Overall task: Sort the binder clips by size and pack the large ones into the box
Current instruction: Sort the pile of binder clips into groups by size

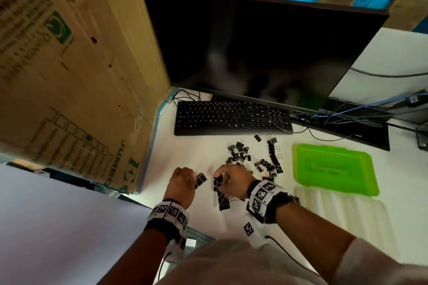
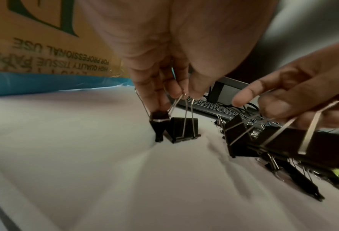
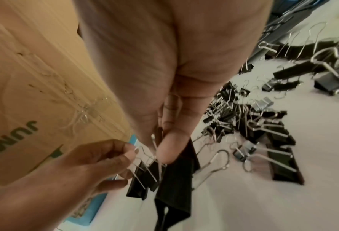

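- Sorting looks early: most binder clips lie mixed in a heap on the bench.
- The left hand has its grip pinched on two clips' wire handles; the right hand has its grip closed on several large clips.
- The green box, right of the heap, looks unpacked.

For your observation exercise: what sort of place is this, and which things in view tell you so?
Probably an office desk or workstation: a dark monitor, a black keyboard and tangled cables stand behind the binder clips.
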The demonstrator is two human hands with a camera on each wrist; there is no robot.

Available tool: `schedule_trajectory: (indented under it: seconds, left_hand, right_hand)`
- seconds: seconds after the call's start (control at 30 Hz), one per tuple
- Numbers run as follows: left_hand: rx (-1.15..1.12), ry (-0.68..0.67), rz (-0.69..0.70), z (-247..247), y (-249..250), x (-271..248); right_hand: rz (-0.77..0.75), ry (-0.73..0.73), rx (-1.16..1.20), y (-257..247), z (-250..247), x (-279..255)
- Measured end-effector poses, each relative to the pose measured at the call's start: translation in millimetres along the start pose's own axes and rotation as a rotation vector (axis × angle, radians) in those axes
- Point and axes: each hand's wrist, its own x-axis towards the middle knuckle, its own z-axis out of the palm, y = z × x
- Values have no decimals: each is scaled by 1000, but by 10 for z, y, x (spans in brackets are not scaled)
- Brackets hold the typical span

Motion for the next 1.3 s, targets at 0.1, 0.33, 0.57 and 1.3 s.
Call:
schedule_trajectory:
  seconds: [0.1, 0.33, 0.57, 1.3]
  left_hand:
    - [-26, 30, 45, 19, -48, -67]
    - [-16, 96, 232, 128, 3, -106]
    - [-41, -173, 447, 369, 421, -108]
    - [384, -308, 215, 177, -172, -136]
  right_hand:
    - [-48, 63, -44, 20, 139, 73]
    - [-142, 180, -182, 260, -105, -238]
    - [164, 158, -701, 971, -489, -919]
    - [151, 75, -161, 201, 151, -100]
